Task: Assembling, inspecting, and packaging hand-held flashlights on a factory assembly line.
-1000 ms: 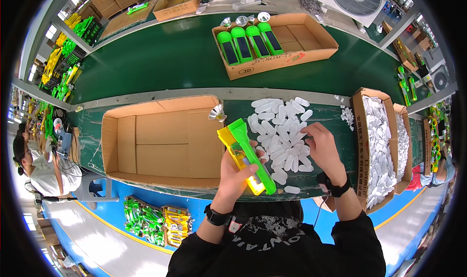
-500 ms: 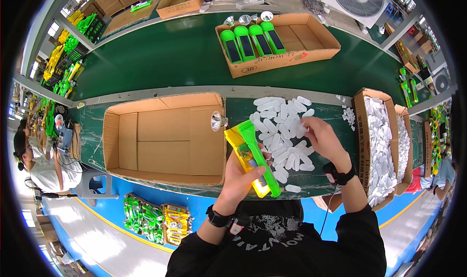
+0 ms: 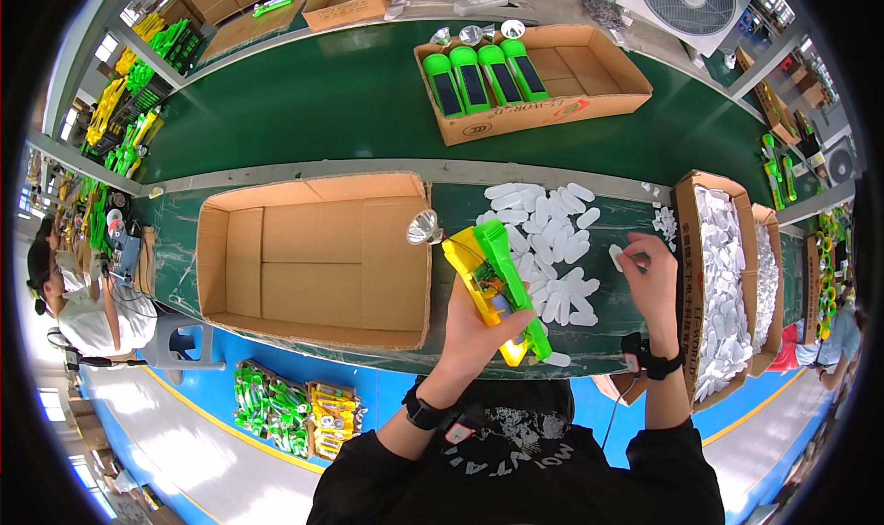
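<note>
My left hand (image 3: 471,333) is closed round a flashlight body (image 3: 505,290) made of a yellow half and a green half, parted enough that wires and parts show between them. A shiny reflector lamp (image 3: 424,227) hangs out beside its upper end, near the rim of the carton. Between the thumb and fingers of my right hand (image 3: 650,272) is one small white oval plastic piece (image 3: 616,257), held just right of the spread pile of like white pieces (image 3: 564,239) on the green tabletop.
An open cardboard carton (image 3: 313,339) stands on the left of the table. Boxes of white pieces (image 3: 723,295) stand at the right edge. Across the rail, a carton (image 3: 589,83) holds several green flashlights with dark panels. On the far left sits another person (image 3: 101,318).
My right hand has drawn back rightward from the pile, with a white piece now showing in its fingers. The flashlight body has shifted slightly right and turned, showing more of its inside.
</note>
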The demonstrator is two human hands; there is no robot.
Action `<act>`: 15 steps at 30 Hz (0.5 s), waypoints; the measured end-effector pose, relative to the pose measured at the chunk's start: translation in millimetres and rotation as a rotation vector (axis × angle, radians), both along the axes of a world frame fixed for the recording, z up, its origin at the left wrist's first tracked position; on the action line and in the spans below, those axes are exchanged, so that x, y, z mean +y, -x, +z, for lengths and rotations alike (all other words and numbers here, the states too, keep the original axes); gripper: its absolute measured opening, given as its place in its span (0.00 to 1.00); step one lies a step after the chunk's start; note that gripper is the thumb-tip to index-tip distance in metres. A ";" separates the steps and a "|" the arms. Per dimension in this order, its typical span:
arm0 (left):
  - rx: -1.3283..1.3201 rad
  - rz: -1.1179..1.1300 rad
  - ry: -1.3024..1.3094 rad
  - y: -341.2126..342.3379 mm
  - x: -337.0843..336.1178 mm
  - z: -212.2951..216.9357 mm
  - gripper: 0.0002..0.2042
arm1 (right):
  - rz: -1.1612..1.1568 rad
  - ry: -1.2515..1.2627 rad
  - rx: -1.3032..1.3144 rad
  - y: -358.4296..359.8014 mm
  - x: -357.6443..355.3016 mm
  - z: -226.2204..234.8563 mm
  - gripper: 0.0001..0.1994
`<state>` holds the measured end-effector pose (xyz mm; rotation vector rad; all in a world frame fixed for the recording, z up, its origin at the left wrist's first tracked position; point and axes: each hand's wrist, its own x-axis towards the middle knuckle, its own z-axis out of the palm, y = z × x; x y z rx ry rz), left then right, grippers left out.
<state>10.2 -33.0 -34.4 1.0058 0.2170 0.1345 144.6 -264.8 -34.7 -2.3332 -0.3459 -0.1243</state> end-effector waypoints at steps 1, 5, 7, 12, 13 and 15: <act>0.008 0.034 -0.076 -1.6 -2.5 1.3 0.29 | 0.002 -0.002 0.003 7.5 8.2 15.1 0.06; 0.011 0.153 -0.314 -9.6 -12.4 -15.7 0.31 | 0.135 -0.500 0.151 54.6 67.2 65.9 0.06; 0.022 0.145 -0.286 -12.1 -17.8 -7.4 0.33 | 0.290 -0.402 0.077 66.3 87.5 67.7 0.05; -0.091 0.180 -0.293 -13.9 -23.4 -1.6 0.36 | 0.260 -0.352 -0.025 84.1 119.2 62.7 0.05; -0.098 0.178 -0.295 -13.8 -23.9 -3.1 0.37 | 0.235 -0.364 -0.043 86.7 122.1 61.8 0.05; -0.104 0.180 -0.296 -14.0 -24.5 -4.7 0.37 | 0.212 -0.353 -0.032 90.0 127.0 62.4 0.05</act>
